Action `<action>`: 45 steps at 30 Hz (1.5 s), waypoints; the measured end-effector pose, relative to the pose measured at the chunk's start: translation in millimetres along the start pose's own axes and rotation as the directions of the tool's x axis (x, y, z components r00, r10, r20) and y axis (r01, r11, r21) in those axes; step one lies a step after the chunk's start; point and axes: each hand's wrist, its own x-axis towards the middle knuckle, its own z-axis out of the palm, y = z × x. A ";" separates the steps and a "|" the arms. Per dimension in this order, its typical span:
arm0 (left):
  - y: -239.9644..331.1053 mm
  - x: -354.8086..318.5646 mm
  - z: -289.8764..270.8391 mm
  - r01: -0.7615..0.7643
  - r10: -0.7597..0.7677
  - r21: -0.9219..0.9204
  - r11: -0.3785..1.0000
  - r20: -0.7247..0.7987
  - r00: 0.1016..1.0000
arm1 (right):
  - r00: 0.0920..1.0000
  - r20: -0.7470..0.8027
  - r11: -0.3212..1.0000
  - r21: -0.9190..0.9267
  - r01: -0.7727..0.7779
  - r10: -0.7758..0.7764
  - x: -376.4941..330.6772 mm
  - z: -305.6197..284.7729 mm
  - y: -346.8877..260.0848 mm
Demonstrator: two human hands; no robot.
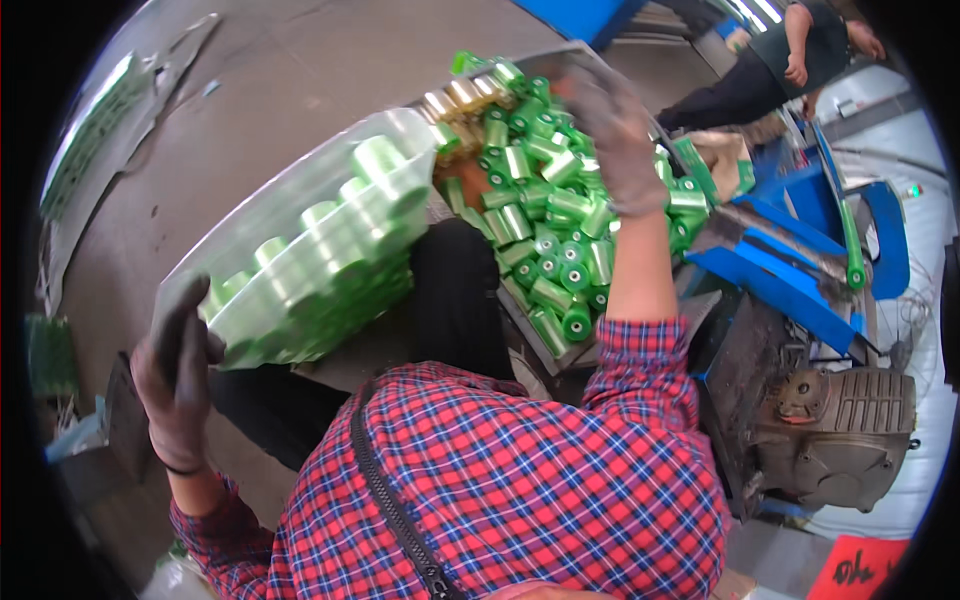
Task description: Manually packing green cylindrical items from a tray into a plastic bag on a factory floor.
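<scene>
My left hand (177,375), in a dirty light glove with dark fingers, is beside the left end of a clear plastic bag (300,190). Its fingers stretch upward with the thumb apart, and they appear to touch the bag's edge. Inside the bag sit rows of green film rolls (322,222). My gloved right hand (617,145) is over a metal tray (545,362) heaped with loose green rolls (545,205). Motion smears the right fingers, so whether they hold a roll cannot be made out. Some yellowish rolls (465,95) are at the tray's far left corner.
A blue metal frame (780,275) and a grey cast motor housing (838,435) stand at the right. Another person (790,60) is at the far right. Plastic sheeting (105,140) lies on the floor at the left. A red paper (858,570) is at the lower right.
</scene>
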 end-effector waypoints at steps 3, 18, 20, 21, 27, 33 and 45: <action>-7.3 -0.8 35.9 -0.004 0.033 -0.252 0.968 0.111 0.993 | 0.520 -0.232 0.456 -0.279 -0.845 0.822 -104.1 -62.4 67.6; 26.5 50.1 182.0 -0.086 0.160 -0.156 0.984 0.567 0.808 | 0.152 -0.064 -0.016 -0.954 -0.298 0.986 -332.4 21.3 179.2; 37.4 64.0 194.3 -0.190 0.215 -0.103 0.976 0.555 0.804 | 0.201 -0.111 0.005 -0.866 -0.500 0.973 -314.9 -12.1 157.4; 42.3 68.9 198.0 -0.285 0.258 -0.037 0.958 0.547 0.796 | 0.238 -0.155 0.048 -0.737 -0.674 0.959 -302.0 -29.5 139.5; 73.1 91.7 284.3 -0.733 0.536 0.223 0.643 0.552 0.639 | 0.667 0.209 0.629 0.225 -0.744 0.715 -199.4 -23.2 62.7; 67.9 108.4 241.5 -0.651 0.612 0.112 0.751 0.254 0.749 | 0.385 0.401 0.460 -0.109 -0.881 0.832 -221.0 -6.3 115.1; -37.4 58.5 82.5 0.494 -0.635 0.450 0.744 0.248 0.731 | -0.065 0.207 0.155 -0.876 -0.458 0.976 -276.8 31.4 149.3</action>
